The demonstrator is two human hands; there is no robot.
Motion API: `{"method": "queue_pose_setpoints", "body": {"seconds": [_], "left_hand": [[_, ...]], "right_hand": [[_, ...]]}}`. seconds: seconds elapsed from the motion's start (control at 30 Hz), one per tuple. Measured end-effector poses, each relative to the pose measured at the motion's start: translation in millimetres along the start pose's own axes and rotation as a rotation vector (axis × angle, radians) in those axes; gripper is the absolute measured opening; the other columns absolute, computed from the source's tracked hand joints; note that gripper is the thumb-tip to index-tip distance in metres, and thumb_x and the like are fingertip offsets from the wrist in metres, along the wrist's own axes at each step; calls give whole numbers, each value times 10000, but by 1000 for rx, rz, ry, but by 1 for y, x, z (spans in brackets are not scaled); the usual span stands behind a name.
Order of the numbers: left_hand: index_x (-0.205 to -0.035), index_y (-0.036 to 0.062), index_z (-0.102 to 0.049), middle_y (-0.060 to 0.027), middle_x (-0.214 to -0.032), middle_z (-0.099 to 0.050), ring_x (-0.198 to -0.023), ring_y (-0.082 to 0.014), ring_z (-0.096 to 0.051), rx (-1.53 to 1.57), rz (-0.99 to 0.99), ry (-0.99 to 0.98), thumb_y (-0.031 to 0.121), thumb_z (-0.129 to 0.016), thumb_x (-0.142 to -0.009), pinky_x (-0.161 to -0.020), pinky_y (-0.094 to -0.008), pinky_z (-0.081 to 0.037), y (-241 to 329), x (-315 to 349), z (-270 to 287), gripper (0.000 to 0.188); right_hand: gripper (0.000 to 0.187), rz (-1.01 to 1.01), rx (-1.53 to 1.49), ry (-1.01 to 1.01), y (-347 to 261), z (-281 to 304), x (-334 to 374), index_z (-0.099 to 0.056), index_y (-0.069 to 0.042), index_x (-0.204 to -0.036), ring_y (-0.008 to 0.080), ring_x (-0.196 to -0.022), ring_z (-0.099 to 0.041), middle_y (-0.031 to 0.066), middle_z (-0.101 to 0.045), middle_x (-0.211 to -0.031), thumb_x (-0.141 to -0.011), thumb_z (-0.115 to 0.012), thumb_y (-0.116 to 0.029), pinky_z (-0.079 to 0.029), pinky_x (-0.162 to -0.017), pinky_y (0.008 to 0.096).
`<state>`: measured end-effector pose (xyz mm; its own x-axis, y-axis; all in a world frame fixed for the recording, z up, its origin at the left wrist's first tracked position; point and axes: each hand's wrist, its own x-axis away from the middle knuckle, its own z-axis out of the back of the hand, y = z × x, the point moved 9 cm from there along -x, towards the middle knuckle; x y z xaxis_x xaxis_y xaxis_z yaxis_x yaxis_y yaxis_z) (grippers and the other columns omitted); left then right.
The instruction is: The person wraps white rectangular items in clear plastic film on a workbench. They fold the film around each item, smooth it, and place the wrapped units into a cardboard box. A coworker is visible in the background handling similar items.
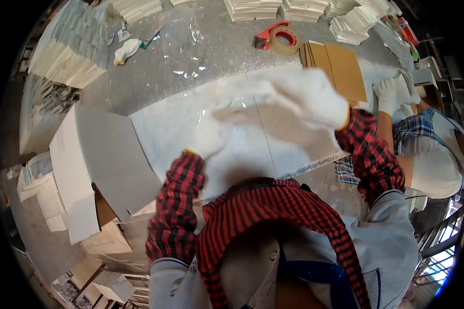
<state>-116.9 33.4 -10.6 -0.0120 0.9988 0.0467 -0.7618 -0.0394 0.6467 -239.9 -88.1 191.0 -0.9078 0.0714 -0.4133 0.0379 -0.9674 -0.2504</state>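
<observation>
My left hand (210,135), in a white knitted glove, hovers over or rests on a pale white sheet (160,123) that covers the work surface; I cannot tell which. Its fingers are smeared by motion. To the right, my right hand (319,98), gloved the same way, is blurred too, with its fingers toward the left. Between the hands shiny glints and a pale streak show, perhaps thin see-through film, but too blurred to name. Brown folded cardboard pieces (344,69) lie just beyond my right hand. An upright grey-white cardboard box (111,154) stands left of my left hand.
A red tape dispenser (263,40) and a roll of tape (285,41) lie at the back. Stacks of white pieces (69,46) line the left and far edges. A white glove (128,50) lies near the left stack. At the right, a co-worker's gloved hand (387,95) is close by.
</observation>
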Motion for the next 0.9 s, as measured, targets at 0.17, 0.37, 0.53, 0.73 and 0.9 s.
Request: {"method": "queue_pose_setpoints", "body": {"seconds": [0.17,0.37,0.53,0.73,0.9], "left_hand": [[-1397,219,-670,-85,-1629,-475,-1554,-372,-320,-285,-126,20,357,-791,-859,-1269,-495,-268,3,-11,40,569],[-1434,219,-630,-115,-1643,-430,-1532,-413,-309,-348,41,206,420,-848,-786,-1251,-535,-241,-13,-13,59,713],[-1457,237,-607,-136,-1612,-442,-1524,-442,-283,-385,145,285,467,-875,-739,-1244,-571,-209,-17,-1,70,801],[-1466,247,-605,-131,-1529,-511,-1478,-434,-327,-510,274,356,489,-888,-701,-1202,-582,-230,-18,21,75,851],[-1388,189,-656,-149,-1368,-601,-1392,-401,-407,-534,277,449,486,-881,-705,-1153,-552,-275,-18,32,77,779]], "right_hand": [[259,-4,-49,-230,-70,-49,40,-623,-133,-1192,317,-823,-714,96,-696,-923,-944,-624,-207,-559,-648,451],[143,41,52,-222,-93,-110,57,-581,-84,-1031,285,-888,-688,103,-636,-912,-906,-602,-150,-577,-702,416],[145,80,130,-227,-109,-115,71,-588,-85,-979,258,-883,-647,77,-592,-955,-857,-619,-156,-574,-674,392],[333,19,-15,-418,-103,-130,72,-602,-119,-1077,271,-1017,-631,79,-593,-1087,-778,-735,-180,-569,-794,428],[549,94,-94,-344,-108,-127,46,-600,-160,-1199,298,-1097,-610,79,-591,-1141,-699,-822,-206,-524,-901,445]]}}
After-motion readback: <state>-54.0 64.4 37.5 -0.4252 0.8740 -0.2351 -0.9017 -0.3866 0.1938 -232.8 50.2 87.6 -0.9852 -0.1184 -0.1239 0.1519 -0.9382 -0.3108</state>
